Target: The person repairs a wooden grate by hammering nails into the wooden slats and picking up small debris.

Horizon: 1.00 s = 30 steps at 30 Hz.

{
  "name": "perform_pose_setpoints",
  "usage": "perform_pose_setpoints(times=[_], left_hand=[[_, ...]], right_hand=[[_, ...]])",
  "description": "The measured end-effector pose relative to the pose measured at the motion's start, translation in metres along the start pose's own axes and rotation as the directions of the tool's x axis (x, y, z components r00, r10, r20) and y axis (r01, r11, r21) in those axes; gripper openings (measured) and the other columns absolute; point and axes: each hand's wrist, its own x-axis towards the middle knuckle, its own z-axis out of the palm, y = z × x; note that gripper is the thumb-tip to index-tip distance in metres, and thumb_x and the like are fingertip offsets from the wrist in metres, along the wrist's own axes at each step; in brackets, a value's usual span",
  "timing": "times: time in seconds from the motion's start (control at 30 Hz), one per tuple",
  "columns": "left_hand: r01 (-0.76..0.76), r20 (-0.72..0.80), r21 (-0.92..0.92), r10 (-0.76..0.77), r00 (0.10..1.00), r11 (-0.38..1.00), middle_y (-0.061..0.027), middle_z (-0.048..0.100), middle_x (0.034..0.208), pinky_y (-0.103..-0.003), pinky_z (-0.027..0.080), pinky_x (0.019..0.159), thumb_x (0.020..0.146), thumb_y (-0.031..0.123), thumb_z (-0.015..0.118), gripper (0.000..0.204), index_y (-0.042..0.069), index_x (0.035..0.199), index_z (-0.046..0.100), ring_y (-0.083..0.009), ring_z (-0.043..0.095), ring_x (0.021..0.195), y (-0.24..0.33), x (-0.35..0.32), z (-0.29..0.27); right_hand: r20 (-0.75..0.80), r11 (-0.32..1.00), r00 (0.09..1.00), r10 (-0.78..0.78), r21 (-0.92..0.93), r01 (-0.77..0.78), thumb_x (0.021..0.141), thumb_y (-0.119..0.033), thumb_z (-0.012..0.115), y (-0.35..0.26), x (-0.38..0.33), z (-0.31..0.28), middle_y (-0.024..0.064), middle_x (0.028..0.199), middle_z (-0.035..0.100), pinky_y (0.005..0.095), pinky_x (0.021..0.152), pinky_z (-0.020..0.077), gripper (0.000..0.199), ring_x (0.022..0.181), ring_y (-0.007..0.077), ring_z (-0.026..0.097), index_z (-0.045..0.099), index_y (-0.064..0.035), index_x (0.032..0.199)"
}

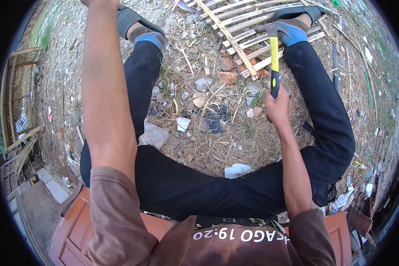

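In the head view, the only one here, you sit with your knees spread on a reddish-brown panelled wooden piece, which leaves the ground between your legs open to both arms. The slatted wooden frame lies at the upper middle of the frame, its pale strips crossed by one longer strip, with broken bricks at its near edge that perhaps lift it off the dirt. Your right sandal, at the upper right, is on or against the slats, probably to keep them from sliding; your left sandal is planted well apart at the upper left, likely for balance. Your right grip, right of centre, is closed around the black lower end of the hammer, seemingly held there so the yellow shaft and metal head reach toward the slats; whether the head touches anything, you cannot tell from this angle. Your left grip is cut off by the upper left edge, so its opening and anything it holds cannot be told.
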Motion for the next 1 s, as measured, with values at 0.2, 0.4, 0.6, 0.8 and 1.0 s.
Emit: perform_pose_setpoints(times=[0.2, 0.4, 0.6, 0.8, 1.0], left_hand=[[-0.623, 0.67, 0.739, -0.19, 0.717, 0.255, -0.0043, 0.061, 0.093, -0.032, 0.048, 0.069, 0.101, 0.036, 0.046, 0.038, 0.003, 0.112, 0.061, -0.0164, 0.055, 0.076, 0.039, -0.03, 0.019], [-0.858, 0.696, 0.445, -0.702, 0.151, 0.257, -0.0155, 0.068, 0.098, -0.041, 0.049, 0.081, 0.1, 0.037, 0.054, 0.035, 0.007, 0.116, 0.062, -0.031, 0.065, 0.092, -0.027, -0.099, -0.09], [-0.63, 0.558, 0.716, -0.79, 0.256, 0.301, -0.0124, 0.067, 0.112, -0.04, 0.048, 0.093, 0.094, 0.036, 0.063, 0.037, 0.009, 0.119, 0.063, -0.029, 0.063, 0.106, -0.035, -0.107, -0.123], [-0.763, 0.568, 0.607, -0.793, 0.221, 0.223, -0.0136, 0.066, 0.118, -0.039, 0.045, 0.1, 0.093, 0.034, 0.062, 0.036, 0.01, 0.12, 0.064, -0.0305, 0.06, 0.113, -0.045, -0.1, -0.121], [-0.715, 0.569, 0.654, -0.783, 0.25, 0.247, -0.0142, 0.065, 0.117, -0.04, 0.044, 0.1, 0.094, 0.032, 0.061, 0.034, 0.008, 0.118, 0.064, -0.031, 0.06, 0.115, -0.022, -0.114, -0.126]], right_hand=[[-0.028, 0.981, 0.998, -0.051, -0.187, 0.045, 0.085, -0.002, 0.053, -0.016, -0.001, -0.017, 0.0255, 0.074, 0.059, 0.0484, 0.066, 0.046, 0.016, 0.07, 0.0417, 0.063, 0.055, 0.0022, 0.1], [-0.059, 0.933, 0.974, -0.217, -0.306, 0.189, 0.084, -0.001, 0.055, 0.003, 0.001, -0.008, 0.0233, 0.066, 0.057, 0.0478, 0.061, 0.0455, 0.018, 0.064, 0.0431, 0.061, 0.055, 0.0001, 0.102], [-0.123, 0.972, 0.975, -0.184, -0.167, 0.162, 0.083, 0.001, 0.057, -0.048, 0.001, -0.026, 0.0299, 0.069, 0.059, 0.0558, 0.06, 0.0423, 0.025, 0.07, 0.0496, 0.061, 0.052, -0.0007, 0.108], [-0.024, 0.886, 0.965, -0.261, -0.402, 0.23, 0.085, -0.001, 0.058, -0.012, 0.006, -0.013, 0.0291, 0.067, 0.058, 0.0553, 0.059, 0.0412, 0.02, 0.071, 0.0494, 0.061, 0.051, -0.0004, 0.103], [-0.229, 0.967, 0.941, -0.251, -0.109, 0.231, 0.084, 0.0, 0.057, -0.025, -0.008, -0.009, 0.0263, 0.066, 0.057, 0.0496, 0.055, 0.0424, 0.018, 0.066, 0.0471, 0.06, 0.052, -0.0003, 0.102]])
